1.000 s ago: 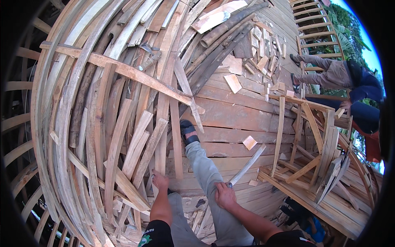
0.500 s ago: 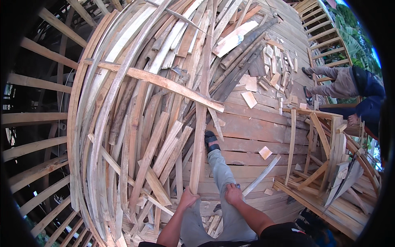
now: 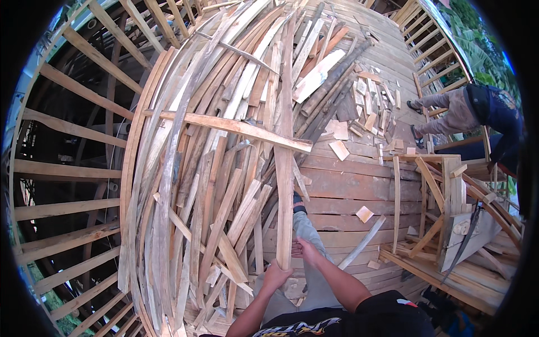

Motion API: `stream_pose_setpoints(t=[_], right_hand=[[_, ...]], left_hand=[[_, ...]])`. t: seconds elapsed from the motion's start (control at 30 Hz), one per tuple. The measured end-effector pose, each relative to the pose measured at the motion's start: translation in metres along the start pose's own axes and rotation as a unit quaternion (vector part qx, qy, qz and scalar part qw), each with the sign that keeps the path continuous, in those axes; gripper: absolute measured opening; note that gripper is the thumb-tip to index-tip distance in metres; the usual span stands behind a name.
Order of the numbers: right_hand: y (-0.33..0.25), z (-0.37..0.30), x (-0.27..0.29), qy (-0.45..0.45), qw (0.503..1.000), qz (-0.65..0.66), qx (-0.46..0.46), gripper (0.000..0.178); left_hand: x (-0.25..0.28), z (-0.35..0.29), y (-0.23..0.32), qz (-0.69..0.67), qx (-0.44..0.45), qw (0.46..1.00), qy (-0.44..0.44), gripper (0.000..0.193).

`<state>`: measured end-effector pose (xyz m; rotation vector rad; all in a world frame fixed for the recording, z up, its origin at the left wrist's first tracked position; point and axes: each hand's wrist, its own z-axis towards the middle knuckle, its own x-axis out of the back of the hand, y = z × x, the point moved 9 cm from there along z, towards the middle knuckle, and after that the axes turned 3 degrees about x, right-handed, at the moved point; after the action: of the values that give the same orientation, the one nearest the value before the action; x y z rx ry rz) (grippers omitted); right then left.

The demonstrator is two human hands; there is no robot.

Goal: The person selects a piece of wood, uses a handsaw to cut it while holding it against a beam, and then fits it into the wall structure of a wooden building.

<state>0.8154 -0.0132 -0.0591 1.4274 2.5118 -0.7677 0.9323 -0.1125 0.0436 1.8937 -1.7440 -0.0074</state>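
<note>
A long, narrow wooden slat stands nearly upright in front of me, reaching from my hands up across a big heap of curved wooden strips. My left hand grips the slat's lower end. My right hand holds the same slat just above it, on its right side. My grey-trousered leg and dark shoe stretch forward beside the slat on the plank floor.
A crosswise plank lies on top of the heap. Open wooden framing stands at the left. A wooden bench-like frame with a curved blade sits at the right. Another person crouches far right. Offcuts litter the floor.
My left hand lifted the long slat out of the heap and raised it upright. My right hand let the pale stick drop to the floor and came onto the slat.
</note>
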Motion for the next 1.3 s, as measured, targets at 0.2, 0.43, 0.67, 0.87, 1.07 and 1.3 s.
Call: stream_pose_setpoints(t=[0.2,0.43,0.67,0.87,1.07,1.3], right_hand=[[-0.067,-0.02,-0.049,-0.029,0.996,0.075,0.034,0.059],[-0.079,-0.032,-0.059,-0.071,0.996,0.05,0.023,0.06],[-0.091,-0.044,-0.076,-0.16,0.977,0.139,0.002,0.057],[-0.094,-0.052,-0.087,-0.149,0.976,0.156,0.01,0.05],[-0.11,-0.067,-0.106,-0.103,0.98,0.167,0.031,0.042],[-0.105,-0.074,-0.089,-0.045,0.979,0.189,0.06,0.06]], left_hand=[[0.002,-0.02,0.024,0.023,-0.019,0.999,0.044,0.072],[0.001,-0.028,0.029,0.024,-0.013,0.999,0.045,0.072],[-0.001,-0.033,0.028,-0.018,-0.021,0.999,0.033,0.071],[0.03,-0.055,0.053,-0.09,-0.064,0.992,-0.061,0.063],[0.033,-0.051,0.046,-0.087,-0.081,0.987,-0.104,0.058],[-0.008,-0.046,0.039,-0.063,-0.003,0.98,-0.189,0.061]])
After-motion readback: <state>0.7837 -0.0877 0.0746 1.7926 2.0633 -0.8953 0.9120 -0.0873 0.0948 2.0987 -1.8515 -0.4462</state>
